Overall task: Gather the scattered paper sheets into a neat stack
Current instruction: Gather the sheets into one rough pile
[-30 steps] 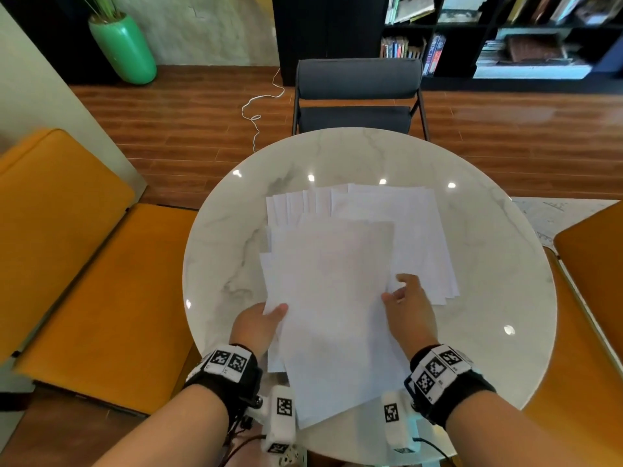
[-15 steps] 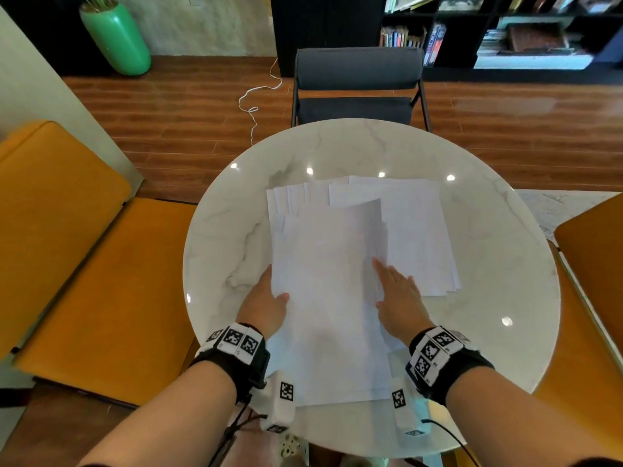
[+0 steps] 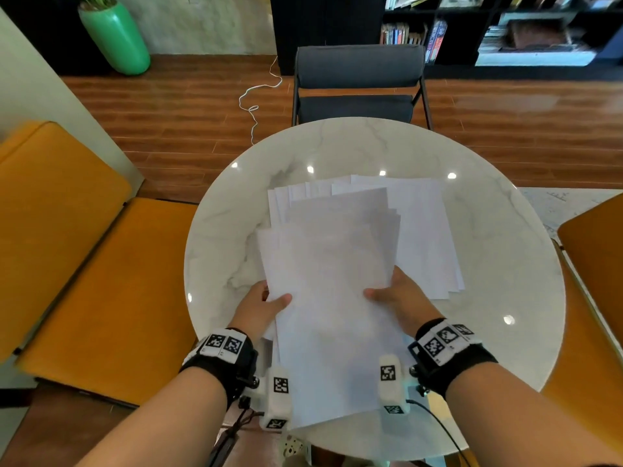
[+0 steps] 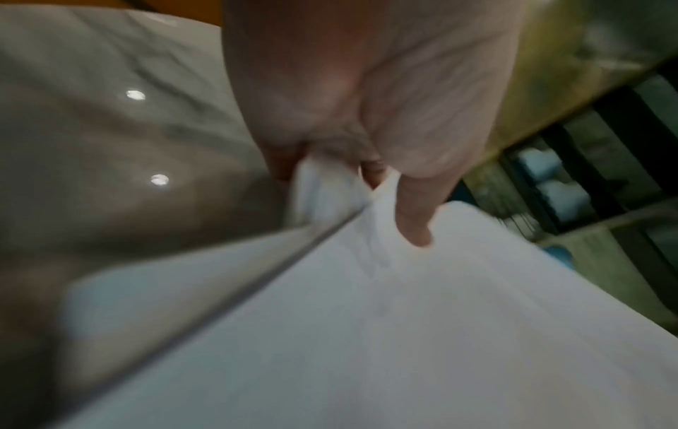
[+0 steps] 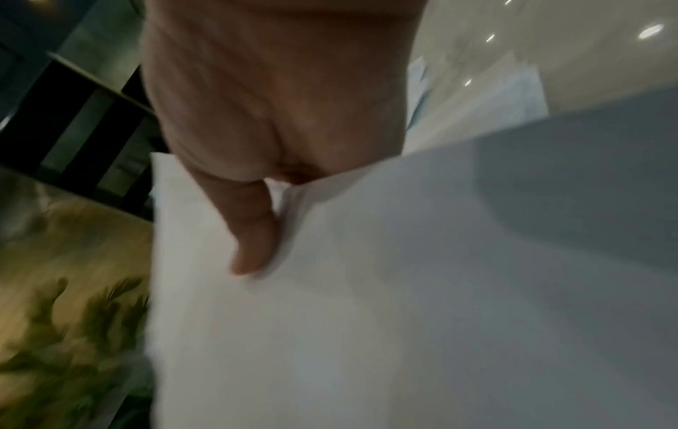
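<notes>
A bundle of white paper sheets (image 3: 330, 281) is held over the near half of the round marble table (image 3: 499, 257), its far end fanned unevenly. My left hand (image 3: 266, 306) grips its left edge, thumb on top and fingers underneath. My right hand (image 3: 392, 294) grips the right edge the same way. The wrist views show each thumb lying on the top sheet (image 4: 403, 319) (image 5: 366, 304), with my left hand (image 4: 366, 185) and right hand (image 5: 279, 197) pinching the edges. More sheets (image 3: 424, 237) lie spread on the table behind and right of the bundle.
A dark grey chair (image 3: 357, 82) stands at the table's far side. Orange seats flank it on the left (image 3: 84, 271) and right (image 3: 593, 281). A green vase (image 3: 114, 35), a white cable (image 3: 256, 99) on the wood floor and bookshelves (image 3: 505, 28) lie beyond.
Half a second ago both hands lay flat on the sheets on the table. Now thumbs and fingers clamp the bundle's side edges and it is drawn toward me.
</notes>
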`<state>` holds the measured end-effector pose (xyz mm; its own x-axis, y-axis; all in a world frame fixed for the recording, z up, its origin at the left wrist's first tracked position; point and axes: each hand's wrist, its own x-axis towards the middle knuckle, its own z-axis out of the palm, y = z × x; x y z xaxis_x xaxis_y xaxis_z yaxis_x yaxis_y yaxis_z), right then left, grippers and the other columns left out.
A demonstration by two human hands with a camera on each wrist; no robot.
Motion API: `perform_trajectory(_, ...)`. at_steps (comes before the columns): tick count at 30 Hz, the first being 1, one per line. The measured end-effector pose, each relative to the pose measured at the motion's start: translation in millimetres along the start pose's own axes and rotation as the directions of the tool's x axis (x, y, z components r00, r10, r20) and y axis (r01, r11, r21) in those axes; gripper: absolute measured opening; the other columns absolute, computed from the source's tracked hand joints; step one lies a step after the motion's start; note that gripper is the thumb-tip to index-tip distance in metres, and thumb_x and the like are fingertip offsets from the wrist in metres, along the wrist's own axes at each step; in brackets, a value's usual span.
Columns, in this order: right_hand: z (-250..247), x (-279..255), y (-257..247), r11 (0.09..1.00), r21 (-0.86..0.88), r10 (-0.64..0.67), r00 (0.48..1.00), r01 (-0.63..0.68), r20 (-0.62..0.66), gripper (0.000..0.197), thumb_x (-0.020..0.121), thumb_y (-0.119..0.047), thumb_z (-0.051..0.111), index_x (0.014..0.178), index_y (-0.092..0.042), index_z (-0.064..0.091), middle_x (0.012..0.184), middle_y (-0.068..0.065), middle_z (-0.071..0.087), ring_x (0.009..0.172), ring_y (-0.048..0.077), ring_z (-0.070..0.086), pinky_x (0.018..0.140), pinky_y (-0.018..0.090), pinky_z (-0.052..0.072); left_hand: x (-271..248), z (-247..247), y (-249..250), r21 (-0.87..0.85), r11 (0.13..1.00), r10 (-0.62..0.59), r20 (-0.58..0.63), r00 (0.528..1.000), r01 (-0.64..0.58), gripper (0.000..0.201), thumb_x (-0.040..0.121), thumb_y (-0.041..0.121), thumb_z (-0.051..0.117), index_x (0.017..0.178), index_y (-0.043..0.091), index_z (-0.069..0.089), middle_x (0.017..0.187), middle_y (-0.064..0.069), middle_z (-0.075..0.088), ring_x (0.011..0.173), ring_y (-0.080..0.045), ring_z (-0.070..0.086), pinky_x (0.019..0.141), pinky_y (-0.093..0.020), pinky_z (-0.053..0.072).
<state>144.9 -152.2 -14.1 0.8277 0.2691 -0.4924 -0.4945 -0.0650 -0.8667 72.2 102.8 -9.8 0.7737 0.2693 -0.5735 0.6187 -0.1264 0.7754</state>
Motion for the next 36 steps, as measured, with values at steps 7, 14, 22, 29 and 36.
perform_trajectory(7,-11.3,11.5,-12.5,1.0,0.0,0.025,0.988,-0.025,0.153,0.087,0.058,-0.004,0.083,0.134,-0.019,0.043,0.125,0.012,0.062,0.112,0.031,0.061,0.096,0.048,0.049,-7.3,9.2,6.3,-0.209,0.978,0.022,0.241,0.97,0.029,0.052,0.081,0.022,0.072,0.13,0.018,0.052,0.123,0.0,0.065,0.11,-0.014,0.061,0.087,-0.026,0.049)
perform_trajectory(14,-19.8,13.2,-12.1,0.997,0.042,-0.064,0.996,0.062,0.066,0.06,0.07,-0.013,0.077,0.126,-0.016,0.056,0.119,0.01,0.068,0.11,0.03,0.065,0.099,0.05,0.047,3.4,-1.6,7.0,-0.436,0.895,-0.031,0.156,0.987,0.097,0.038,0.085,0.018,0.066,0.121,0.01,0.06,0.12,-0.013,0.068,0.111,-0.03,0.064,0.101,-0.046,0.046)
perform_trajectory(22,2.3,23.5,-25.6,0.893,-0.449,-0.162,0.946,0.02,-0.281,0.034,0.083,-0.026,0.068,0.115,-0.017,0.06,0.108,0.005,0.065,0.1,0.024,0.062,0.084,0.03,0.049,10.7,-0.1,7.0,-0.241,0.965,-0.14,-0.127,0.982,0.107,0.034,0.088,0.018,0.064,0.118,0.004,0.059,0.124,-0.015,0.064,0.108,-0.031,0.062,0.098,-0.042,0.047)
perform_trajectory(29,-75.6,27.6,-8.3,0.535,-0.674,0.006,0.8,-0.51,-0.6,0.093,0.079,-0.072,0.043,0.152,-0.026,0.007,0.161,0.01,-0.004,0.147,0.035,-0.004,0.115,0.059,0.001,14.3,-38.1,-15.5,0.004,0.975,-0.211,-0.297,0.931,0.222,0.059,0.088,0.039,0.06,0.134,0.004,0.047,0.138,-0.015,0.053,0.127,-0.037,0.048,0.109,-0.046,0.036)
perform_trajectory(36,-20.9,21.5,15.1,0.226,-0.95,-0.089,0.967,-0.213,-0.238,0.083,0.085,-0.072,0.027,0.15,-0.033,-0.006,0.159,0.01,-0.02,0.145,0.036,-0.018,0.114,0.059,-0.007,13.7,-27.9,-6.3,0.026,0.987,-0.149,-0.263,0.953,0.161,0.048,0.089,0.032,0.059,0.13,0.008,0.051,0.129,-0.014,0.06,0.119,-0.035,0.054,0.106,-0.045,0.04)
